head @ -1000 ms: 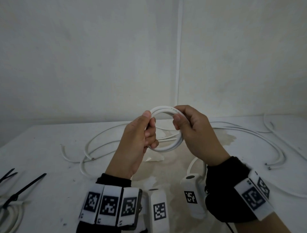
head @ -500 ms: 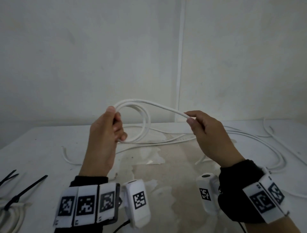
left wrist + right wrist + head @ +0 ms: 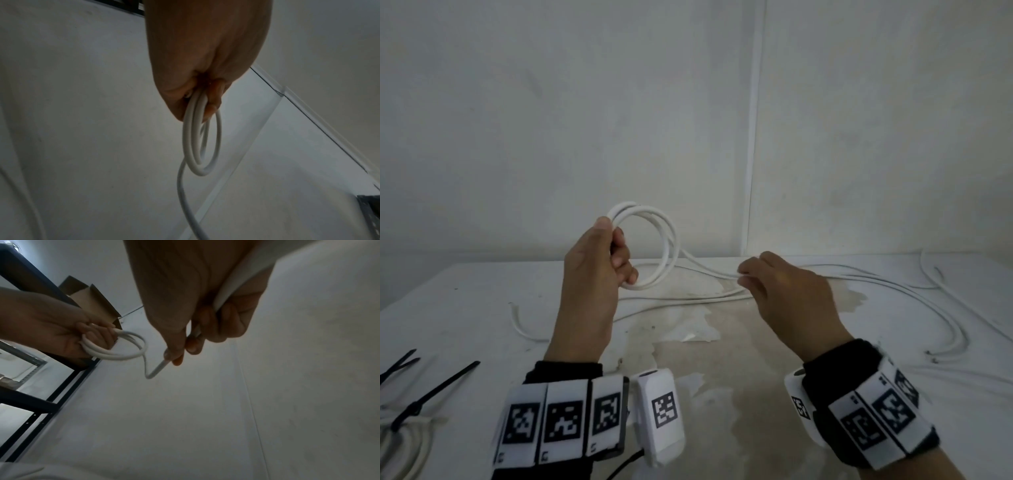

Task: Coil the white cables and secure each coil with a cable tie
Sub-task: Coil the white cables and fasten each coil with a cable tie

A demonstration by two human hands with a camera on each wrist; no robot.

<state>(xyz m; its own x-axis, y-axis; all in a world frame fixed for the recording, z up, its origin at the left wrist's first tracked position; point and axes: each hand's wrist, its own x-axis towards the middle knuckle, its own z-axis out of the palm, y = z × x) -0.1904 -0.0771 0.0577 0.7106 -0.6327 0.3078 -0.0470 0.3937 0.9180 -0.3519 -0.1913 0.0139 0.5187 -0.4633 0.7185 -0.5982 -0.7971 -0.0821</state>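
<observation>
White cable coil (image 3: 654, 246) stands upright above the table (image 3: 465, 308), gripped by the left hand (image 3: 592, 274); the right hand (image 3: 784, 291) pinches its trailing strand, apparently between thumb and forefinger.

1. My left hand (image 3: 589, 274): bare; black sleeve cuff (image 3: 565, 370) at the wrist.
2. Left wristband (image 3: 561, 421): white panels in a row, each printed with a black square code marker.
3. Left wrist camera (image 3: 662, 411): white rounded box, one code marker, dark cable trailing below.
4. My right hand (image 3: 791, 294): bare; black cuff (image 3: 842, 363).
5. Right wristband (image 3: 880, 418): white marker panels; white camera box (image 3: 799, 404) beside it.
</observation>
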